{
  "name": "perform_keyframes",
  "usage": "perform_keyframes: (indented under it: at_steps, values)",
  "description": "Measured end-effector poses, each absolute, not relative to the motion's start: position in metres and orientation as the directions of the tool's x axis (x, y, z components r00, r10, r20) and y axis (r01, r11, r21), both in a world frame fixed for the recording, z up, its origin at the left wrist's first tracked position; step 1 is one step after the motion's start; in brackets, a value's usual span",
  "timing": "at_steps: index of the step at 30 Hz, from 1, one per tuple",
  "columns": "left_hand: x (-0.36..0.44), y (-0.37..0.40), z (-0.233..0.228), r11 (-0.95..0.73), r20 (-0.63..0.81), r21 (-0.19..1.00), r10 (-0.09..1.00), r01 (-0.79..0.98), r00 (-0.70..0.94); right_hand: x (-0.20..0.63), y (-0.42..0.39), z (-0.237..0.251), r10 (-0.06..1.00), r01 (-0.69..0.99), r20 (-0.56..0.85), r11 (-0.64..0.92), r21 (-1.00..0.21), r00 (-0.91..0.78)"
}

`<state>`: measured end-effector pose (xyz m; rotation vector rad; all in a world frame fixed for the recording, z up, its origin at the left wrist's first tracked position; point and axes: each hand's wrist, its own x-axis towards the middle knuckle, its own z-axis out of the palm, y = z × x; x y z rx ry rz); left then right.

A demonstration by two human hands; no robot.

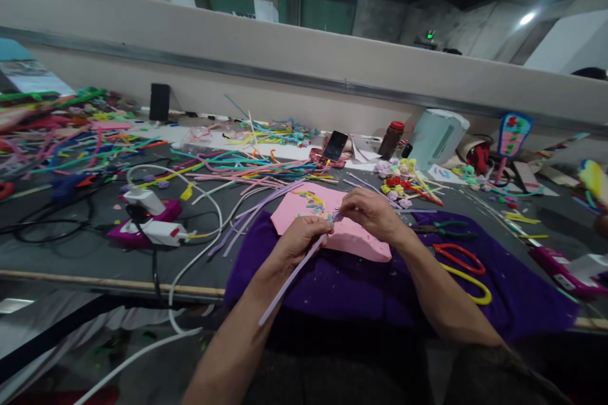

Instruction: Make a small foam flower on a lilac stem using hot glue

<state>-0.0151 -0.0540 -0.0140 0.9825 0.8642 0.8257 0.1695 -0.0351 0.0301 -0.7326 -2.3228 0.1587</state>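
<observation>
- left hand [304, 235] and right hand [373, 212] both pinched closed on lilac pipe cleaner [292, 275]
- judged light, bendy, fuzzy; grip near top end above pink foam [351, 242]

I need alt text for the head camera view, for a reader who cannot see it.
Two bare hands, left hand and right hand, hold a long lilac pipe cleaner over a pink foam sheet on a purple cloth. Red-and-yellow-handled scissors lie to the right; colourful pipe cleaners cover the grey table behind.
</observation>
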Motion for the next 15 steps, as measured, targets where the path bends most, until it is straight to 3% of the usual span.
perform_keyframes:
  at_steps: [5,15]
  values:
    - [-0.0142,-0.0553,-0.0117,0.317,-0.23,0.936,0.88,-0.154,0.416,0.1688,-0.0341,0.0305,0.509,0.473,0.565,0.852,-0.224,-0.649]
    - [-0.0142,-0.0554,-0.0116,0.314,-0.226,0.936,0.881,-0.157,0.416,0.1693,-0.0344,0.0295,0.511,0.494,0.552,0.848,-0.194,-0.659]
